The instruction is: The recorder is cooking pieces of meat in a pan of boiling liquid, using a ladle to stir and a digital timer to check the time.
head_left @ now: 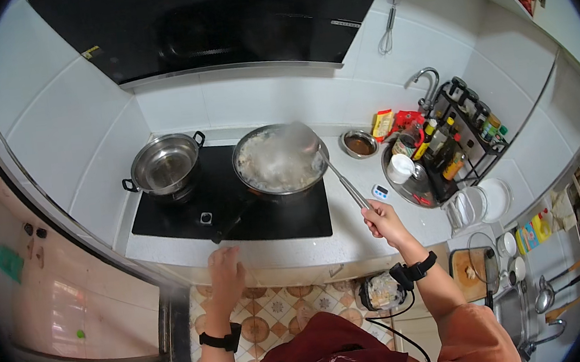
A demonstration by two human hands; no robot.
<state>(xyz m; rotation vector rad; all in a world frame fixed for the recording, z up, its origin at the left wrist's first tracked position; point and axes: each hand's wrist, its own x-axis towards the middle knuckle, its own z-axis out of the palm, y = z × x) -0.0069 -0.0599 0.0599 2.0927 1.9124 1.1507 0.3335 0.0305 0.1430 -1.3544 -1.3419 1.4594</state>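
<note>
Steam rises from a wok (324, 181) on the black cooktop (294, 223), full of whitish bubbling food that the steam blurs. The wok's dark handle (229, 229) points toward me. My right hand (383, 221) grips the metal handle of a ladle (346, 183), whose bowl is over the wok's right side, partly hidden by steam. Just below the tip of the wok handle, at the counter's front edge, is my left hand (227, 272), empty with loosely bent fingers. A two-handled steel pot (165, 165) stands on the cooktop's left side.
Right of the wok are a steel bowl of brown liquid (359, 144), a small timer (380, 191) and a round tray (399, 190) holding bottles. A black rack (475, 124) stands behind. The range hood (231, 28) overhangs the cooktop. A lined bin (384, 292) sits below the counter.
</note>
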